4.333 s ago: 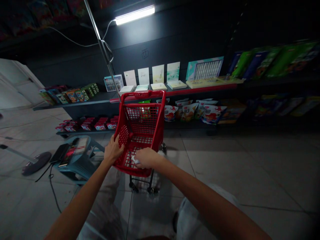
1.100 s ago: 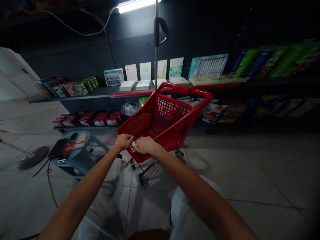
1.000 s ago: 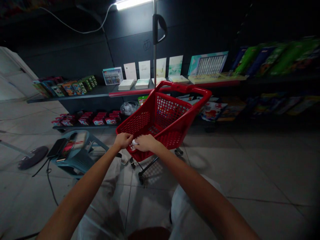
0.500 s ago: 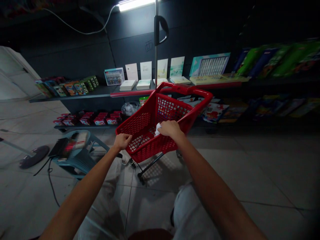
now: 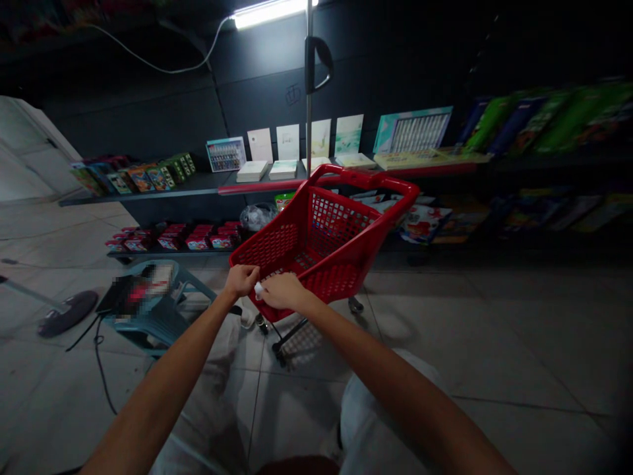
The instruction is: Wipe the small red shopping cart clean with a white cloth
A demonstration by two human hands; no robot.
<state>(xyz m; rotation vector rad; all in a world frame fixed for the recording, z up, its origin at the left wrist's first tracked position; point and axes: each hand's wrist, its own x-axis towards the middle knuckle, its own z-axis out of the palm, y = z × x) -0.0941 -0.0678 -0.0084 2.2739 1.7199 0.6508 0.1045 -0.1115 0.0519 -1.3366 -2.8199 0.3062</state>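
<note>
we see a lit tube lamp (image 5: 277, 12) against the dark wall (image 5: 257, 86), its white cable (image 5: 173, 70) sagging to the left. below it, four pale booklets (image 5: 287, 142) stand upright on a shelf (image 5: 204, 183), with small colourful boxes (image 5: 148, 178) further left. red boxes (image 5: 198, 237) sit in rows on the lower shelf (image 5: 198, 252). a blue-grey stool (image 5: 161, 322) bears items (image 5: 138, 290) too blurred for us to name, near a round dark base (image 5: 69, 318).

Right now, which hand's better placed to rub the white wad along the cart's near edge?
Probably the right hand: it holds the white wad at the near edge of the red cart. The left hand is curled over the rim beside it, no wad visible there.
</note>
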